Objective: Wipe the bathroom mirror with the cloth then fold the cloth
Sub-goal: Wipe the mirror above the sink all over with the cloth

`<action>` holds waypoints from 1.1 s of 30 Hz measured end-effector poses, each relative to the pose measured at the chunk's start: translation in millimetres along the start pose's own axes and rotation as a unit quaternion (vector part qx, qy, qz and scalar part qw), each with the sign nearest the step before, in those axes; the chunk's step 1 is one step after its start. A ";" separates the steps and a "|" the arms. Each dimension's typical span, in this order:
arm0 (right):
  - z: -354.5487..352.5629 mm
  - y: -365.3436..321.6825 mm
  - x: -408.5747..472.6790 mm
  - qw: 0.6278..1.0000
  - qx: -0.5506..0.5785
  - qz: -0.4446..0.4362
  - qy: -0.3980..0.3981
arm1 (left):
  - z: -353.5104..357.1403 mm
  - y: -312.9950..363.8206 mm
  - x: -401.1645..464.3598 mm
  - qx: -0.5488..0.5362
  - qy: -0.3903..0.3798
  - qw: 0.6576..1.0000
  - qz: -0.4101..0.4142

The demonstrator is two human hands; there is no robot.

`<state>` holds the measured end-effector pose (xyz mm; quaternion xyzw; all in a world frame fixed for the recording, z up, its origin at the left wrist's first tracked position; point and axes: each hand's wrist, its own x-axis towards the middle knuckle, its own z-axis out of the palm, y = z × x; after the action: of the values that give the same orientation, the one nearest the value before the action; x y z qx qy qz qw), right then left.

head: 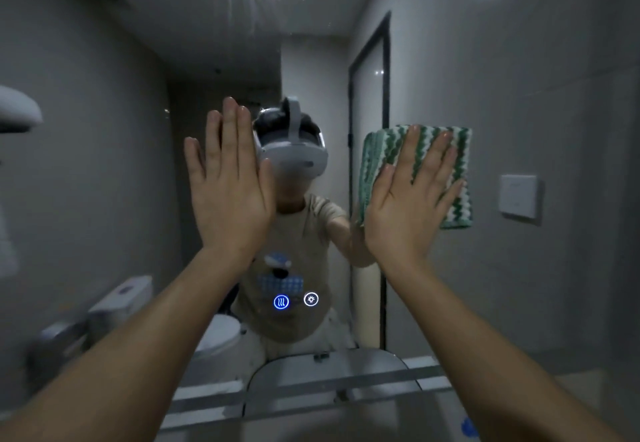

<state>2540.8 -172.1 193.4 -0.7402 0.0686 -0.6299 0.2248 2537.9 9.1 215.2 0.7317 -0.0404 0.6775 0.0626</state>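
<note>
The bathroom mirror (485,77) fills most of the head view and reflects a person in a headset. My right hand (412,199) lies flat with straight fingers on a folded green-and-white striped cloth (460,150), pressing it against the glass right of centre. My left hand (228,188) is raised with fingers straight and together, palm toward the mirror left of centre; whether it touches the glass is unclear. Wet streaks (242,1) show on the glass near the top.
Two lit touch icons (296,300) glow low on the mirror. The sink basin (311,421) lies below the mirror's lower edge. Reflected in the glass are a toilet (214,334), a dark-framed door (369,129) and a wall switch plate (518,196).
</note>
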 end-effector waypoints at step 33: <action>10.1 84.2 -80.8 0.996 -0.039 -0.067 0.038 | 2.2 -10.6 -31.7 0.051 0.044 0.996 0.054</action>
<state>2550.0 -213.3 84.2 -0.7269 0.0517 -0.6682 0.1499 2539.1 18.4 183.1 0.7004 -0.0429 0.7124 -0.0099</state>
